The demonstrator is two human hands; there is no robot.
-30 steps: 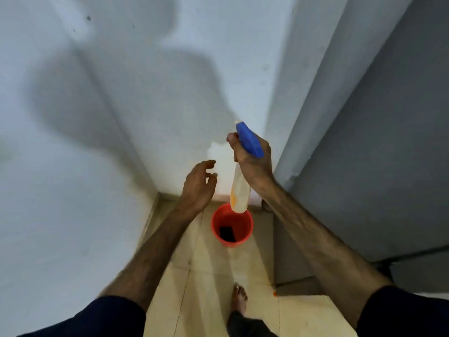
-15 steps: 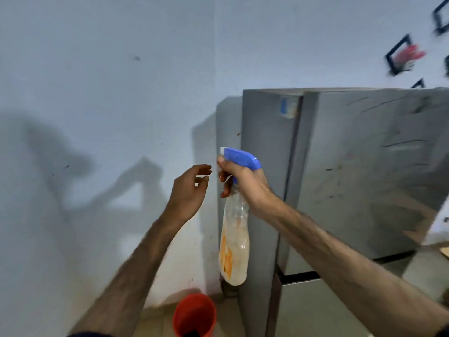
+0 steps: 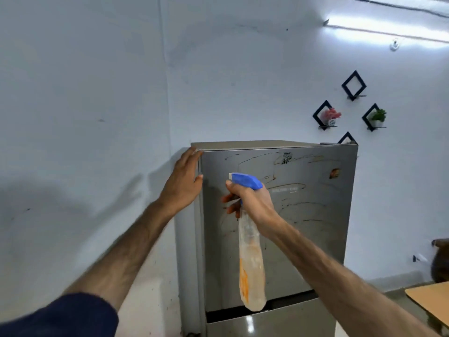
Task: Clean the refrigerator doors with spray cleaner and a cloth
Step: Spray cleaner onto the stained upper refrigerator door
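Early in the job, by the look of it — upper refrigerator door (image 3: 303, 215) streaked all over with dark scribbles and smudges, no wet patches or wiped lanes visible. Lower door (image 3: 272, 323) barely in view, glossy, condition hard to judge. Right hand (image 3: 252, 203) clamped around the neck of the spray bottle (image 3: 251, 263), fingers curled at the trigger under the blue head, nozzle aimed left across the upper door, close to its surface. Bottle hanging down, orange liquid low inside. Left hand (image 3: 183, 181) open and flat, fingers together, pressed on the refrigerator's top left corner, holding nothing. No cloth in sight. Spraying seemingly just about to begin — wiping of both doors entirely left to do. Wooden worktop (image 3: 430, 300) at the far right, well apart.
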